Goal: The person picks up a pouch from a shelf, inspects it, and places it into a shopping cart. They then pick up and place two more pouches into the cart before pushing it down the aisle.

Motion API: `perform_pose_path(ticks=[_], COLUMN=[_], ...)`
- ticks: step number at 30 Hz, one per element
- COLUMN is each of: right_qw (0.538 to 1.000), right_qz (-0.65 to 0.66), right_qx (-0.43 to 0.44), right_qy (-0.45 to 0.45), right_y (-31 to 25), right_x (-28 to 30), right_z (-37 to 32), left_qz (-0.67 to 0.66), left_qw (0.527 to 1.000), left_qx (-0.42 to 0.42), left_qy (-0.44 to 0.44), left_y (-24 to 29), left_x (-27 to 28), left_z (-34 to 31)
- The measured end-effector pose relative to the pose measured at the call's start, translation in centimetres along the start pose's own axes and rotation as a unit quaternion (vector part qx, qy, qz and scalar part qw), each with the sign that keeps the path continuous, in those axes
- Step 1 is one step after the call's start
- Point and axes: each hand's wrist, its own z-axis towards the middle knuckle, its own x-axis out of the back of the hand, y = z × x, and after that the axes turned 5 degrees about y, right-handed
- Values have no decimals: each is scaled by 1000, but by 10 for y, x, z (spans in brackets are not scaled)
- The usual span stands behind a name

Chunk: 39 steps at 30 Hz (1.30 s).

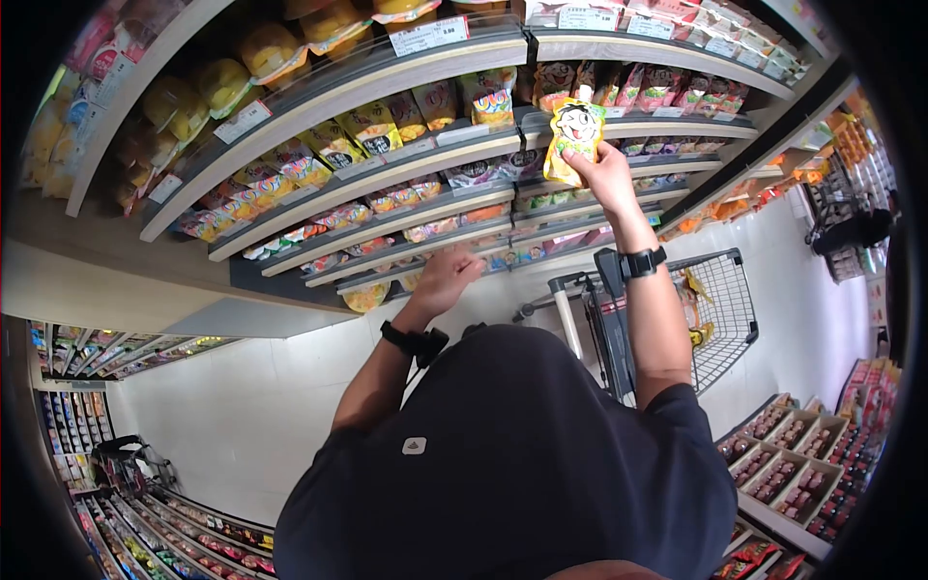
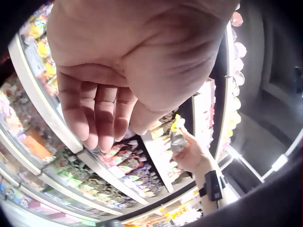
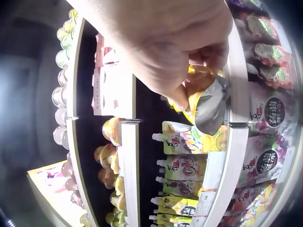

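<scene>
My right hand (image 1: 607,180) holds up a yellow jelly drink pouch (image 1: 577,128), thumb across its front. A cartoon face is printed on the pouch, and a pale spout cap sticks up at the top. From the right wrist view, its silvery underside (image 3: 211,111) shows below the fingers. Holding nothing, my left hand (image 1: 447,280) hovers in front of the lower shelves with its fingers loosely bent. The left wrist view shows that palm (image 2: 137,52) and the relaxed fingers. Spouted pouches (image 3: 184,165) stand in rows on the shelf beside the right hand.
Curved shelf edges (image 1: 329,101) with price tags run across the front. Cups of jelly (image 1: 266,50) fill the upper left shelf. A shopping cart (image 1: 720,300) with yellow packs inside stands at my right. Boxed goods (image 1: 788,454) are displayed behind it at lower right.
</scene>
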Motion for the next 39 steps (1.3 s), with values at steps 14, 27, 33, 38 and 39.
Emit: perform_pose_path(ticks=[14, 27, 33, 38, 39], right_qw=[995, 928, 879, 880, 880], right_qz=[-67, -336, -400, -404, -399], right_qx=[75, 157, 216, 210, 219], right_qy=[14, 34, 143, 138, 138], right_y=[-28, -11, -16, -11, -12], right_x=[-43, -45, -50, -47, -46], right_z=[112, 126, 104, 107, 106], left_qz=[214, 158, 356, 298, 311], left_qw=[948, 902, 874, 871, 866], left_qx=[233, 402, 294, 370, 371], left_qy=[33, -12, -152, -122, -128], left_y=[-168, -220, -306, -293, -280], left_x=[16, 8, 13, 10, 9], left_z=[-106, -164, -205, -198, -192])
